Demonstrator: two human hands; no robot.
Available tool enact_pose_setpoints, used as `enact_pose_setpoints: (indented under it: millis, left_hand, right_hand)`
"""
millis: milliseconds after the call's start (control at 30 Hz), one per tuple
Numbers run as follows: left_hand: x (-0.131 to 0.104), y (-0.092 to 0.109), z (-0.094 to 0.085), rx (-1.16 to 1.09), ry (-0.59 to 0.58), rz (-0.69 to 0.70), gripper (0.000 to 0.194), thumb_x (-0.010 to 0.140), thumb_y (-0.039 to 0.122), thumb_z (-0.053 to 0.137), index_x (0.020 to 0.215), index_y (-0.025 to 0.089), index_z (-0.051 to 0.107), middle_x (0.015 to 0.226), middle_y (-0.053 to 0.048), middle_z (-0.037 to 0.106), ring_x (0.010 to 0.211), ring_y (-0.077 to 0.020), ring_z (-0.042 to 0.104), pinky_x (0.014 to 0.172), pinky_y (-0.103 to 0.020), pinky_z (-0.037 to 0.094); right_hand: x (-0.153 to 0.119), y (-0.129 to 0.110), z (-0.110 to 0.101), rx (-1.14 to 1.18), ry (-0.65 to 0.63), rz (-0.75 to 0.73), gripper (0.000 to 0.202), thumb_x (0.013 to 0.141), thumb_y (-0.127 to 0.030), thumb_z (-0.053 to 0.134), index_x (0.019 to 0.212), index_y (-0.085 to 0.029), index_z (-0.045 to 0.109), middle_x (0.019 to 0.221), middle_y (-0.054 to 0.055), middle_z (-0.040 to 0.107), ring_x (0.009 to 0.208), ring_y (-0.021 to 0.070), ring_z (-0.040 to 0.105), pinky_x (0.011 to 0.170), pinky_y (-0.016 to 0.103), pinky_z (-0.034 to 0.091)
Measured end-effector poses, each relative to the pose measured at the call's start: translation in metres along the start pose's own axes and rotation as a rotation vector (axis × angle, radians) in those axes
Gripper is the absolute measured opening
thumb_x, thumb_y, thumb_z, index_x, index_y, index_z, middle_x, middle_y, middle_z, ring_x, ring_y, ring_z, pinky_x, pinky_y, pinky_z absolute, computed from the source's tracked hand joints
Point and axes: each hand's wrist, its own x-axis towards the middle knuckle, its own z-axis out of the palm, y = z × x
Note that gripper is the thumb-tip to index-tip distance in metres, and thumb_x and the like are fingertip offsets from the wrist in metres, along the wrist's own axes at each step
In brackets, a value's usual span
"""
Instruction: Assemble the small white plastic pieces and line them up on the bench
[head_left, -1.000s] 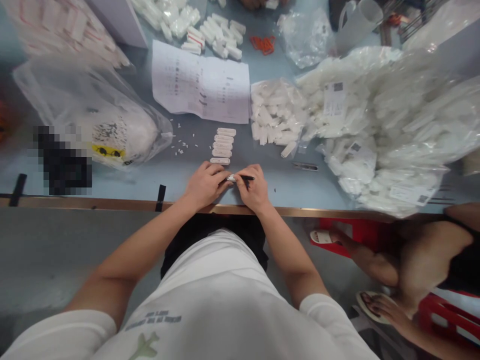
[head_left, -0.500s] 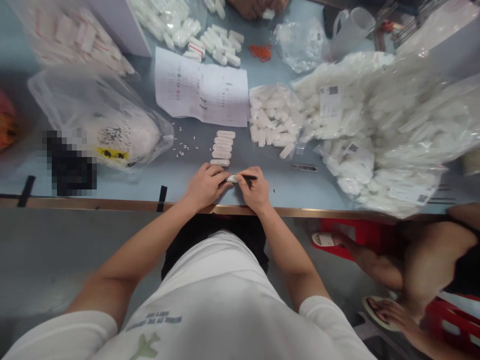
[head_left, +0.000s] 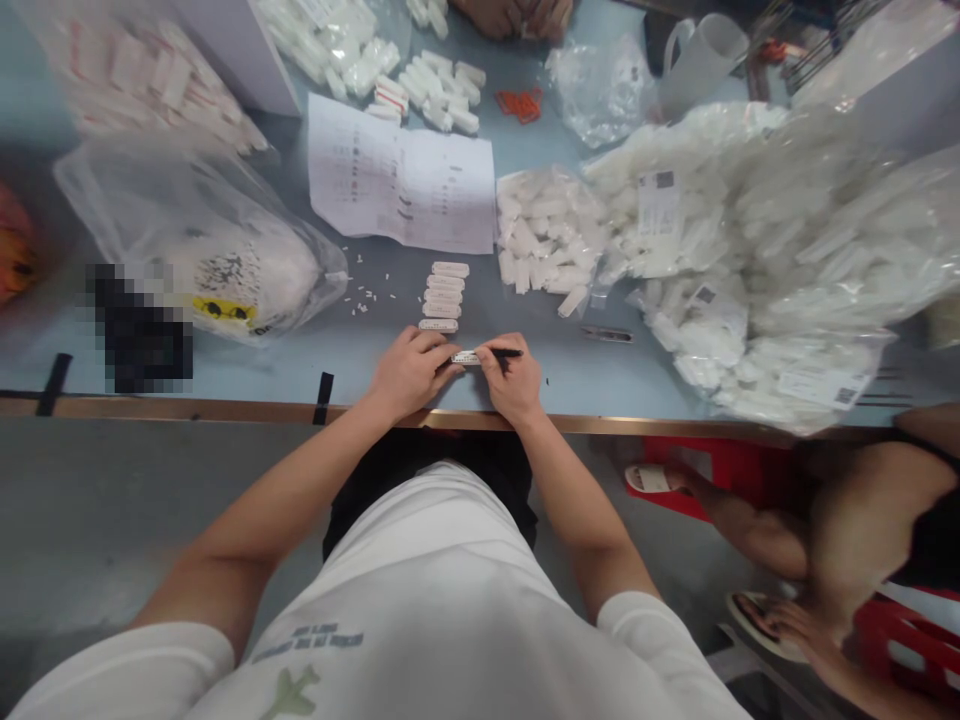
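Both forearms reach forward and angle inward, bringing the wrists together over the near edge of the worktop (head_left: 255, 385). The left hand (head_left: 409, 372) is palm down with its fingers curled, pinching the left end of a small white strip (head_left: 465, 357). The right hand (head_left: 516, 378) grips a slim black tool (head_left: 508, 353) like a pen, its tip pointing left at the strip; whether the tip touches is too small to tell.

For good control, the left pinch should be firm and clear of the strip's dotted face, with the right hand braced and the tool moved by the fingers alone. Light pressure seems wise, since such a narrow piece could twist or slip.

Just beyond the left fingertips lies a stack-like row of white strips (head_left: 444, 297), with tiny white bits (head_left: 365, 297) scattered to its left. Farther off lies a printed sheet (head_left: 442, 190).
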Motion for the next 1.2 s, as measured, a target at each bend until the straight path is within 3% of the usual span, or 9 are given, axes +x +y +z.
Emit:
enact_pose_setpoints:
  millis: [267, 700, 967, 1200]
  left_hand:
    - [0.0009, 0.0015, -0.0012, -0.01, 0.025, 0.015, 0.032, 0.096, 0.04, 0.053, 0.109, 0.018, 0.073, 0.103, -0.012, 0.07, 0.092, -0.0233, 0.061, 0.087, -0.042, 0.048]
    - [-0.0004, 0.001, -0.0001, -0.034, 0.027, -0.002, 0.031, 0.096, 0.039, 0.054, 0.109, 0.018, 0.073, 0.104, -0.012, 0.069, 0.094, -0.0235, 0.061, 0.089, -0.042, 0.047]
    - [-0.0011, 0.0007, 0.0006, -0.043, 0.02, -0.01, 0.03, 0.095, 0.038, 0.056, 0.111, 0.019, 0.073, 0.105, -0.013, 0.07, 0.095, -0.0243, 0.061, 0.089, -0.044, 0.048]
    - [0.0006, 0.0015, -0.0013, -0.03, 0.015, -0.002, 0.031, 0.096, 0.04, 0.054, 0.109, 0.019, 0.073, 0.104, -0.012, 0.07, 0.093, -0.0236, 0.062, 0.088, -0.043, 0.048]
  right_hand:
    - [-0.0001, 0.001, 0.0015, 0.003, -0.036, 0.006, 0.034, 0.099, -0.051, 0.049, 0.089, -0.023, 0.065, 0.087, 0.005, 0.066, 0.087, 0.0185, 0.062, 0.078, 0.033, 0.052]
    - [0.0055, -0.0043, 0.0019, -0.053, -0.116, -0.143, 0.028, 0.101, -0.041, 0.046, 0.085, -0.023, 0.061, 0.083, 0.005, 0.064, 0.092, 0.0208, 0.057, 0.087, 0.038, 0.049]
    - [-0.0001, 0.0022, 0.0003, -0.019, 0.015, 0.008, 0.033, 0.1, -0.05, 0.047, 0.087, -0.023, 0.063, 0.085, 0.005, 0.066, 0.089, 0.0199, 0.062, 0.079, 0.034, 0.05]
    - [0.0003, 0.0, -0.0006, -0.019, 0.001, -0.001, 0.032, 0.099, -0.049, 0.048, 0.088, -0.023, 0.063, 0.086, 0.005, 0.066, 0.087, 0.0186, 0.063, 0.078, 0.032, 0.051]
